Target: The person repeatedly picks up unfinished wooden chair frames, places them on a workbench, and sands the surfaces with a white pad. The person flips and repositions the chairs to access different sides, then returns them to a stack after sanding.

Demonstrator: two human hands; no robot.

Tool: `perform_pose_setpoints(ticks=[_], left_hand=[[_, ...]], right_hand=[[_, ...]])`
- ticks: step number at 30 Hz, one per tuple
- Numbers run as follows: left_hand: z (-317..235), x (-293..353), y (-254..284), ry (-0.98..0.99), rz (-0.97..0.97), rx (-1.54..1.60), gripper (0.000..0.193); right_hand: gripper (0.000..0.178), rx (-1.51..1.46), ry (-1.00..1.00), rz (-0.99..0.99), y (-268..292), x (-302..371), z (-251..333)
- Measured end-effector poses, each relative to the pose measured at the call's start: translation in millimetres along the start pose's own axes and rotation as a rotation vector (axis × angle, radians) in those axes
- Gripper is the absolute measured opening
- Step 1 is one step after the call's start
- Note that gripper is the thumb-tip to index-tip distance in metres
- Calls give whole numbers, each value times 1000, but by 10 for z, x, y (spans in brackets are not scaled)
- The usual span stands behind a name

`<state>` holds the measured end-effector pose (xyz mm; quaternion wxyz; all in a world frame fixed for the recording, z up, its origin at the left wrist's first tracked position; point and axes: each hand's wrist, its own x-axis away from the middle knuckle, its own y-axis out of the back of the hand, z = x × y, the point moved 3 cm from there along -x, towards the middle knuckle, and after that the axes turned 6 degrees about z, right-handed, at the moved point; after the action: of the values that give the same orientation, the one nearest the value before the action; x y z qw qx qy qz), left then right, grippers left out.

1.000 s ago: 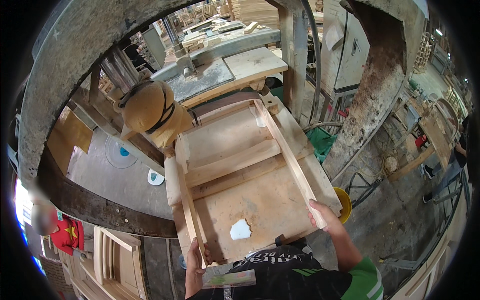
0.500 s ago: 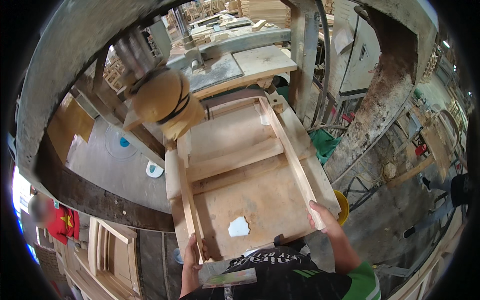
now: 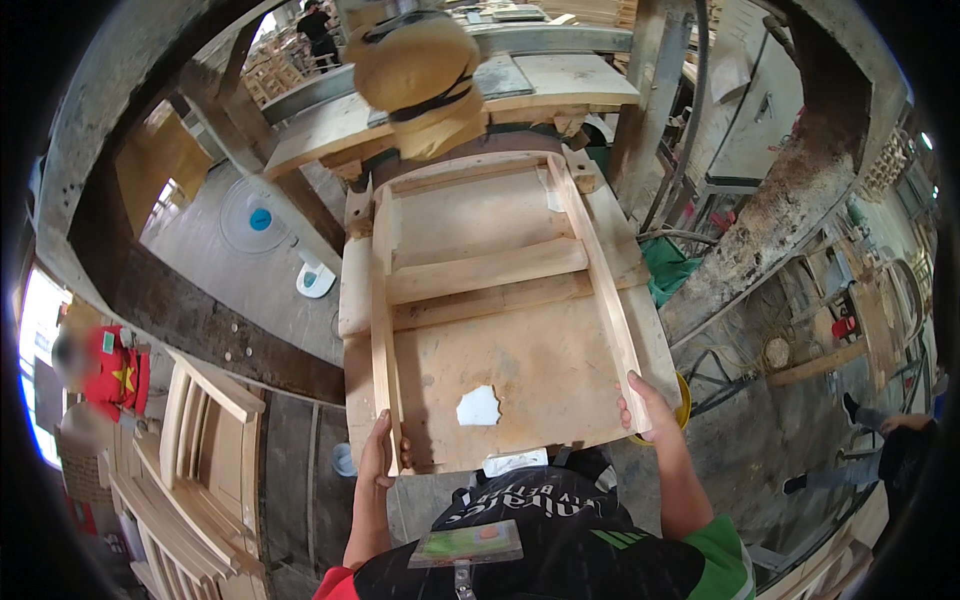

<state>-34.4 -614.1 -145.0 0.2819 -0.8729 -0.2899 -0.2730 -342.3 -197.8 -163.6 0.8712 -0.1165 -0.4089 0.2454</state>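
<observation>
A light wooden chair-back frame (image 3: 485, 272) lies on a broad wooden board (image 3: 540, 370). It has two long side posts, a crosspiece and a curved far rail. My left hand (image 3: 378, 450) is closed round the near end of the left post (image 3: 382, 340). My right hand (image 3: 652, 408) grips the near end of the right post (image 3: 610, 300), thumb on top. Between the posts, a white patch (image 3: 478, 406) shows on the board. Beyond the far rail hangs a tan wrapped block (image 3: 418, 80) bound with black bands.
A heavy metal machine frame (image 3: 200, 330) arches around the board. Behind it stands a bench (image 3: 590, 85). Stacked wooden frames (image 3: 215, 440) and a person in red (image 3: 118, 375) are at left. A yellow bucket (image 3: 683, 400) stands at right, near another person's legs (image 3: 850, 460).
The view has shifted, so the board and frame sit higher in the picture. The wrapped block no longer covers the frame's far left corner. Both hands keep their hold on the posts.
</observation>
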Motion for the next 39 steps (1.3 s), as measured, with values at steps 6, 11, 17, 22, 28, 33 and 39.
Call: perform_pose_setpoints(ticks=[6,11,17,22,28,33,39], left_hand=[[-3,115,-62,-11,-15,-26,49],[43,261,-77,-3,-36,-40,50],[181,489,-40,-33,-21,-76,52],[267,627,34,-17,-64,-57,56],[347,782,90,18,-77,-43,59],[416,939,118,68,-105,-15,61],[675,1121,284,51,2,-4,57]], right_hand=[[52,-20,-11,27,38,64,-10],[52,-8,13,50,50,193,-77],[51,-6,52,38,129,430,-289],[49,-2,75,45,102,628,-380],[49,-12,85,38,102,826,-455],[47,-25,69,34,99,990,-536],[45,13,38,44,194,1216,-748]])
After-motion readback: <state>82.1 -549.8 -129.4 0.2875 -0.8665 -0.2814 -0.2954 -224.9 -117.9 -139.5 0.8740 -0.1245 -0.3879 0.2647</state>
